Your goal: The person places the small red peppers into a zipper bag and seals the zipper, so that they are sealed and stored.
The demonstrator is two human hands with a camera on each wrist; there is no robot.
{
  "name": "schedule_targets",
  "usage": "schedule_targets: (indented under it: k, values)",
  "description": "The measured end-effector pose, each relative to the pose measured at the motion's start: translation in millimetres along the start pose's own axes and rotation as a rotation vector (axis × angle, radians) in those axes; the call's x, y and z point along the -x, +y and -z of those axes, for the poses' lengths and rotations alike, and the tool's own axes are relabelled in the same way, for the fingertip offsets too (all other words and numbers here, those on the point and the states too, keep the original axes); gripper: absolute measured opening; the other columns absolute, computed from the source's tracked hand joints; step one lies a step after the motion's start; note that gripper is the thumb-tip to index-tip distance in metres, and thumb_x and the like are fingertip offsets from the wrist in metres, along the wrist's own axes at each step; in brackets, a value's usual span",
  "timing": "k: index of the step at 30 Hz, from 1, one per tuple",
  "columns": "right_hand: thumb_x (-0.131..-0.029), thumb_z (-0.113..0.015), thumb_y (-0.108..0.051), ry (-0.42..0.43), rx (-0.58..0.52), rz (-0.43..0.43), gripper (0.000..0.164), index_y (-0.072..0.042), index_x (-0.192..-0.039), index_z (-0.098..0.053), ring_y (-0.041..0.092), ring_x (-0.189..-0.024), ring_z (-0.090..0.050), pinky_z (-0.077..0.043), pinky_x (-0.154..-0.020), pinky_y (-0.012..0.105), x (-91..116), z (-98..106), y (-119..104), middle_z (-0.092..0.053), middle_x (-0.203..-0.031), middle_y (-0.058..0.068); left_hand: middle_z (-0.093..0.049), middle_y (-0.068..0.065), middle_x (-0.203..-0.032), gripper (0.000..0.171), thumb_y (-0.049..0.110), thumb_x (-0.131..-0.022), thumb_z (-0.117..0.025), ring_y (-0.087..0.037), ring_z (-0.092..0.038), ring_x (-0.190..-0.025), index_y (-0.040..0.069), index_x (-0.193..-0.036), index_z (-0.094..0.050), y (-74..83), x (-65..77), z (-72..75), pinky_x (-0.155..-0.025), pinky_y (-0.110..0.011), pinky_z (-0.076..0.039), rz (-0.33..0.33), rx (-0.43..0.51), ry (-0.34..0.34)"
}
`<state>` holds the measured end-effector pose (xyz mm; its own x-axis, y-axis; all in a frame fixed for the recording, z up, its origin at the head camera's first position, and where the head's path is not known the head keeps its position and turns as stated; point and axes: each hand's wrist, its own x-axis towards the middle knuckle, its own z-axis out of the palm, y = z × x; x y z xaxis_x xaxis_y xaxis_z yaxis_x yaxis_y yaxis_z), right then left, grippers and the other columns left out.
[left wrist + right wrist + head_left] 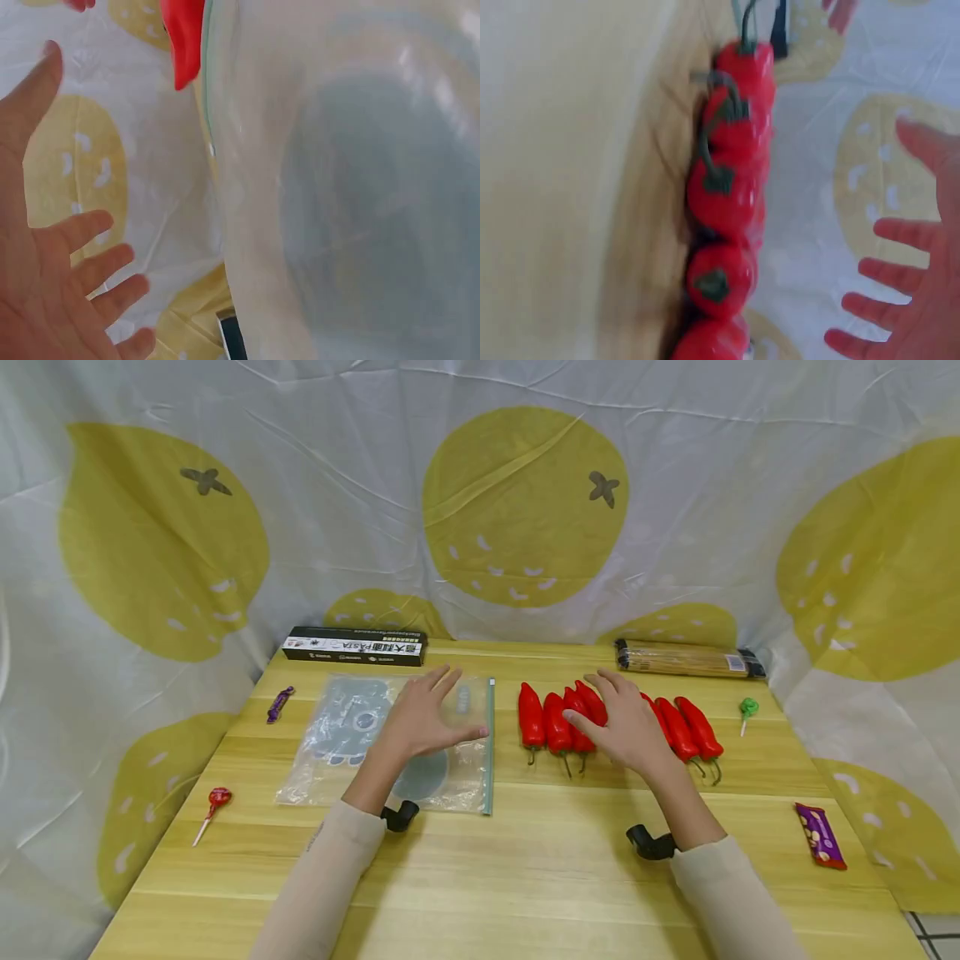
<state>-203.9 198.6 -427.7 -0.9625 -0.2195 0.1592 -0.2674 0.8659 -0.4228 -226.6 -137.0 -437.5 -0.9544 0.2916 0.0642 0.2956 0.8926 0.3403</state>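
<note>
My left hand (423,714) hovers over a clear zip bag (315,777) printed with a grey-blue cartoon figure, its fingers spread and holding nothing. The bag lies flat, its green zip strip (490,752) toward the right. Over a row of red peppers (531,717) with green stems is my right hand (622,718), thumb and fingers apart, nothing in its grasp. It hides the middle of the row in the head view. In the right wrist view the peppers (724,199) lie side by side, apart from the open palm.
At the back stand a black pasta box (352,647) and a pack of long noodles (682,660). A purple wrapped candy (281,704) and red lollipop (219,797) lie left; a green lollipop (748,708) and purple snack packet (821,835) lie right. A lemon-print cloth (345,510) hangs behind.
</note>
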Motion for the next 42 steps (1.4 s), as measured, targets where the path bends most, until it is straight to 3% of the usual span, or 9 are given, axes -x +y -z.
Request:
schedule_targets:
  k: [5,11,15,18,22,28,35,42]
  values:
    - [-0.089,-0.056,-0.063,0.035,-0.111,0.022,0.068,-0.019,-0.14,-0.048,0.034,-0.133,-0.043,-0.044,-0.099,0.059,19.5,-6.9,-17.6,-0.047,-0.143,0.007,-0.044,-0.002,-0.151,0.086,0.069,-0.075,-0.068,-0.031,-0.04,-0.139,0.025,-0.146,-0.045,7.6,14.4,-7.3,-0.108,-0.055,-0.038,-0.026,0.166,-0.046]
    - [-0.089,-0.069,-0.044,0.038,-0.326,0.063,0.045,-0.019,-0.125,-0.06,0.019,-0.099,-0.063,-0.054,-0.081,0.04,37.9,-30.1,-38.2,-0.067,-0.112,0.0,-0.047,-0.004,-0.148,0.079,0.056,-0.076,-0.076,-0.03,-0.041,-0.139,0.017,-0.14,-0.053,7.9,22.4,-23.5,-0.113,-0.049,-0.034,-0.081,0.227,-0.083]
    - [-0.088,-0.073,-0.031,-0.017,-0.475,0.064,0.031,-0.017,-0.115,-0.066,0.008,-0.082,-0.065,-0.055,-0.071,0.026,43.5,-50.5,-50.9,-0.068,-0.094,-0.008,-0.043,-0.005,-0.152,0.078,0.051,-0.078,-0.077,-0.03,-0.037,-0.141,0.014,-0.141,-0.051,5.4,23.2,-34.7,-0.116,-0.05,-0.029,-0.107,0.234,-0.114]
    - [-0.088,-0.073,-0.028,-0.086,-0.569,0.051,0.03,-0.013,-0.113,-0.067,0.006,-0.082,-0.067,-0.056,-0.073,0.022,46.2,-63.4,-60.5,-0.07,-0.095,-0.008,-0.044,-0.005,-0.151,0.074,0.047,-0.08,-0.077,-0.029,-0.038,-0.141,0.012,-0.141,-0.051,2.0,23.6,-40.5,-0.116,-0.048,-0.03,-0.107,0.248,-0.122]
    - [-0.091,-0.07,-0.024,-0.17,-0.648,0.054,0.032,-0.004,-0.116,-0.066,0.012,-0.091,-0.07,-0.057,-0.08,0.025,46.6,-75.9,-70.5,-0.072,-0.105,0.003,-0.05,-0.003,-0.147,0.068,0.042,-0.082,-0.077,-0.028,-0.043,-0.138,0.011,-0.138,-0.055,-4.3,22.6,-46.4,-0.115,-0.046,-0.032,-0.094,0.258,-0.113]
    - [-0.093,-0.066,-0.019,-0.248,-0.641,0.064,0.034,-0.002,-0.122,-0.063,0.02,-0.101,-0.069,-0.056,-0.088,0.032,43.1,-89.4,-75.3,-0.069,-0.117,0.011,-0.064,0.006,-0.13,0.046,0.037,-0.082,-0.078,-0.023,-0.054,-0.128,0.016,-0.122,-0.069,-18.8,18.6,-58.1,-0.11,-0.043,-0.038,-0.073,0.334,-0.021]
    - [-0.093,-0.066,-0.021,-0.301,-0.557,0.096,0.039,-0.009,-0.131,-0.06,0.017,-0.103,-0.067,-0.055,-0.088,0.033,42.8,-91.6,-72.9,-0.064,-0.128,0.004,-0.073,0.011,-0.109,0.015,0.032,-0.079,-0.081,-0.016,-0.065,-0.109,0.024,-0.091,-0.079,-25.5,12.7,-66.3,-0.1,-0.039,-0.048,-0.019,0.457,0.072]
    - [-0.096,-0.061,-0.023,-0.348,-0.422,0.221,0.042,-0.014,-0.137,-0.056,0.019,-0.133,-0.048,-0.042,-0.108,0.041,40.9,-94.5,-68.6,-0.053,-0.144,0.001,-0.074,0.011,-0.102,0.007,0.031,-0.082,-0.078,-0.014,-0.067,-0.1,0.024,-0.086,-0.078,-25.8,12.1,-69.9,-0.092,-0.037,-0.051,-0.03,0.465,0.135]
